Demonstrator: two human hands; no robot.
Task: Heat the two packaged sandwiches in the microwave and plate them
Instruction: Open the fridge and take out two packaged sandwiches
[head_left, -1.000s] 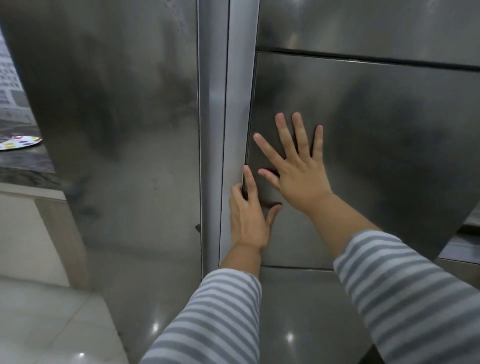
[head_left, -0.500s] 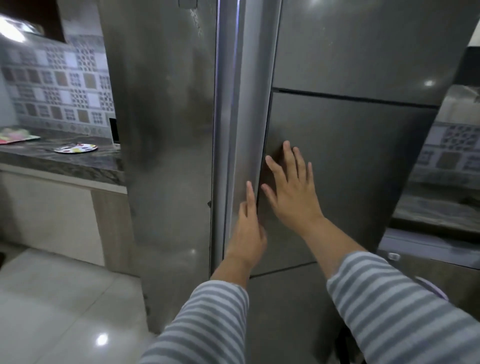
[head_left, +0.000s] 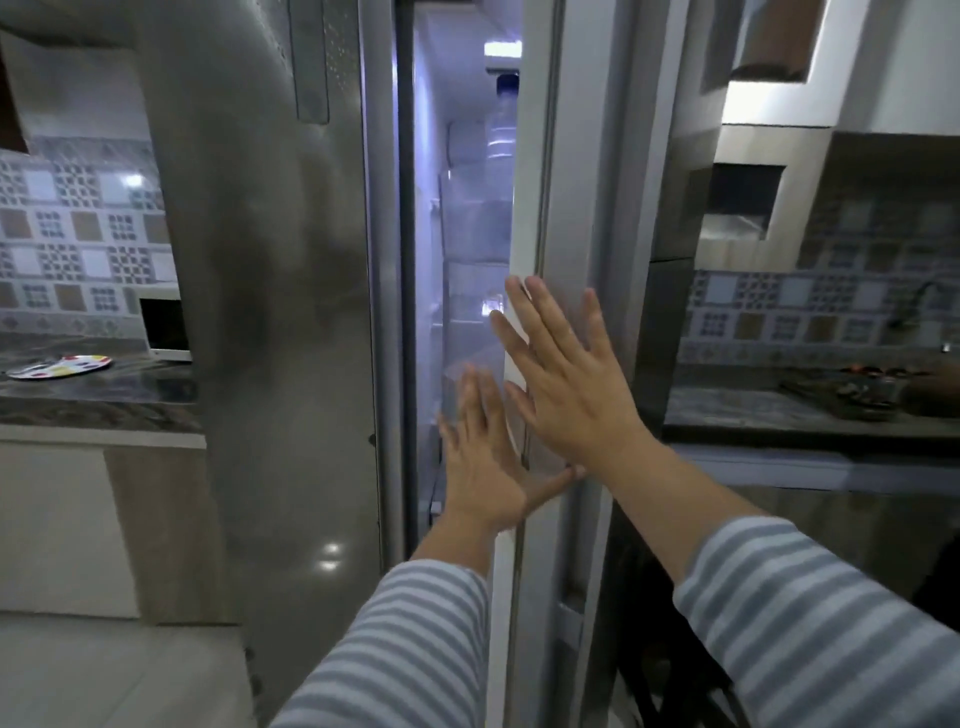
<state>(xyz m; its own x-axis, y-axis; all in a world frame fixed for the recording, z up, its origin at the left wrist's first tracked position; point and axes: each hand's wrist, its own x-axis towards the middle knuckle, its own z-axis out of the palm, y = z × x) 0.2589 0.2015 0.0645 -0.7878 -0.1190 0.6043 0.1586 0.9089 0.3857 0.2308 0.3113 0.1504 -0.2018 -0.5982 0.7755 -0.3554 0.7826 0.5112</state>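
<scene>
The steel fridge's right door (head_left: 582, 182) stands ajar, with a lit gap showing the white interior (head_left: 467, 234) and its clear shelves. My left hand (head_left: 485, 457) is flat with straight fingers at the door's inner edge, thumb spread to the right. Higher on the door's edge my right hand (head_left: 566, 374) lies with fingers spread straight. Neither hand holds anything. A white microwave (head_left: 163, 327) stands on the left counter, partly hidden by the fridge's left door (head_left: 270, 312). A colourful dotted plate (head_left: 60, 365) lies in front of it. No sandwiches are visible.
The dark stone counter (head_left: 93, 400) runs left of the fridge above pale cabinets. Another counter (head_left: 779, 410) on the right carries dark objects near a tap. A bottle (head_left: 501, 124) stands inside the fridge near the top. Glossy floor lies below on the left.
The right fridge door has swung open, exposing the lit interior. Both hands moved with the door's edge, and the view has pulled back and up.
</scene>
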